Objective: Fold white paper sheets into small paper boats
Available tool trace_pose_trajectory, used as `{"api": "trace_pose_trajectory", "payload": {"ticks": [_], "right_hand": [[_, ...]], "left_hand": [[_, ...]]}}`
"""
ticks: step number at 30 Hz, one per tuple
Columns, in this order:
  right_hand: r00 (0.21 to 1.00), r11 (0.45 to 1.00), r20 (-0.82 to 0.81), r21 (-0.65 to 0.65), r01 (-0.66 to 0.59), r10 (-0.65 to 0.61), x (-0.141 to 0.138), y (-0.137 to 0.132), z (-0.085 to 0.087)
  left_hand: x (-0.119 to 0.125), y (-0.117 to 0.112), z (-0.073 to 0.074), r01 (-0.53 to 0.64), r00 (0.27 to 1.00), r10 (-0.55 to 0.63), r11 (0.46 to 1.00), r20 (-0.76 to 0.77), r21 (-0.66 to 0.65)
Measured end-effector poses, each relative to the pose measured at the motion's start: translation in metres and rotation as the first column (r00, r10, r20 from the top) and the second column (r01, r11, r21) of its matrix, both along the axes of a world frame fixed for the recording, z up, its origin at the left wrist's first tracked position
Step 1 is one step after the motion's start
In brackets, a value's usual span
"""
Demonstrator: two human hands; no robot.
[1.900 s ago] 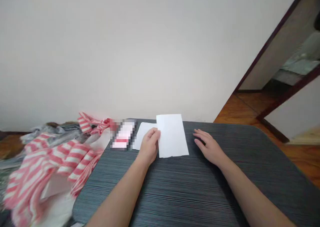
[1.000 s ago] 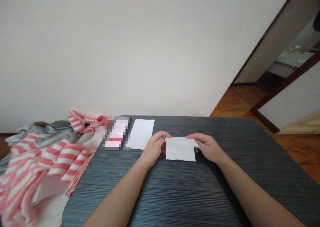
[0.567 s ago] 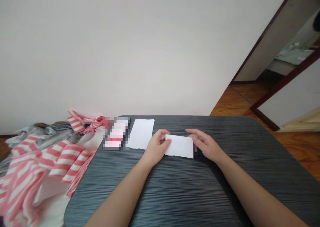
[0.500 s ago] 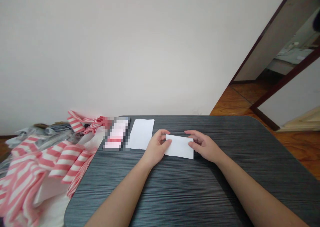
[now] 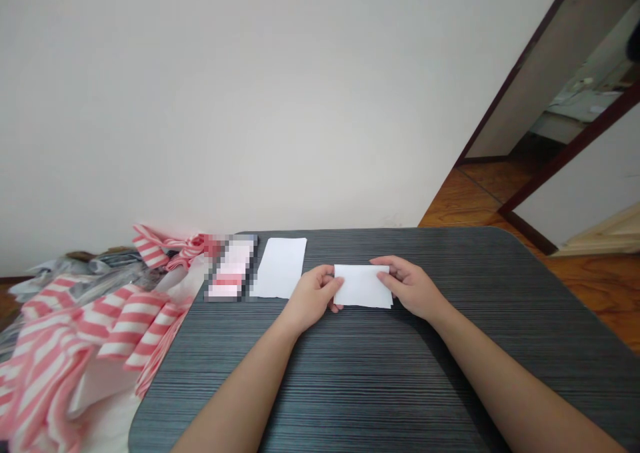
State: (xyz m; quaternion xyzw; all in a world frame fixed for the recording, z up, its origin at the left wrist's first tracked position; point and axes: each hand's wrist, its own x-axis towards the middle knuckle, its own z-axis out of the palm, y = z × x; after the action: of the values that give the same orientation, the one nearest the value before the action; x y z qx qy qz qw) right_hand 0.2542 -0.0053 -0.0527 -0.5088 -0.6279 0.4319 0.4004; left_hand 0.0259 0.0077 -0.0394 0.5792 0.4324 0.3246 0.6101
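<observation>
Seemingly a home — wood-grained floor (image 5: pixel 460 200), heaped striped cloth (image 5: pixel 133 323).

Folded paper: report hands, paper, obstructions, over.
Left hand and right hand gripping folded paper at opposite sides. Layers slightly offset at lower right corner. White sheet lies left, not blocking.

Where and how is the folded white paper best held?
Probably the folded paper is best pinched at its side edges, left hand from the left, right hand from the right, thumbs on top: it is thin and wider than deep.

Striped cloth (image 5: pixel 131 323) (pink and white) lies beside the dark table (image 5: pixel 345 386).
</observation>
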Motion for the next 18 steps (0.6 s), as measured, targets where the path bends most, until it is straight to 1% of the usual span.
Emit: {"api": "trace_pose_trajectory", "payload": {"ticks": [5, 11, 15, 18], "right_hand": [[0.999, 1.0, -0.04, -0.009, -0.016, 0.016, -0.001, 0.0, 0.0], [0.995, 0.998, -0.085, -0.029, -0.062, 0.06, -0.004, -0.001, 0.006], [0.994, 0.993, -0.064, -0.07, -0.093, 0.089, -0.006, -0.003, 0.009], [0.994, 0.993, -0.054, -0.067, -0.096, 0.093, -0.006, -0.004, 0.009]], "left_hand": [[0.0, 0.001, -0.005, -0.001, 1.0, 0.002, 1.0, -0.016, 0.023], [-0.001, 0.0, -0.003, -0.016, 1.0, 0.016, 0.998, -0.009, 0.058], [-0.001, -0.001, -0.002, -0.028, 1.0, 0.028, 0.998, 0.006, 0.062], [-0.001, -0.001, -0.001, -0.036, 0.999, 0.036, 0.997, 0.008, 0.063]]}}
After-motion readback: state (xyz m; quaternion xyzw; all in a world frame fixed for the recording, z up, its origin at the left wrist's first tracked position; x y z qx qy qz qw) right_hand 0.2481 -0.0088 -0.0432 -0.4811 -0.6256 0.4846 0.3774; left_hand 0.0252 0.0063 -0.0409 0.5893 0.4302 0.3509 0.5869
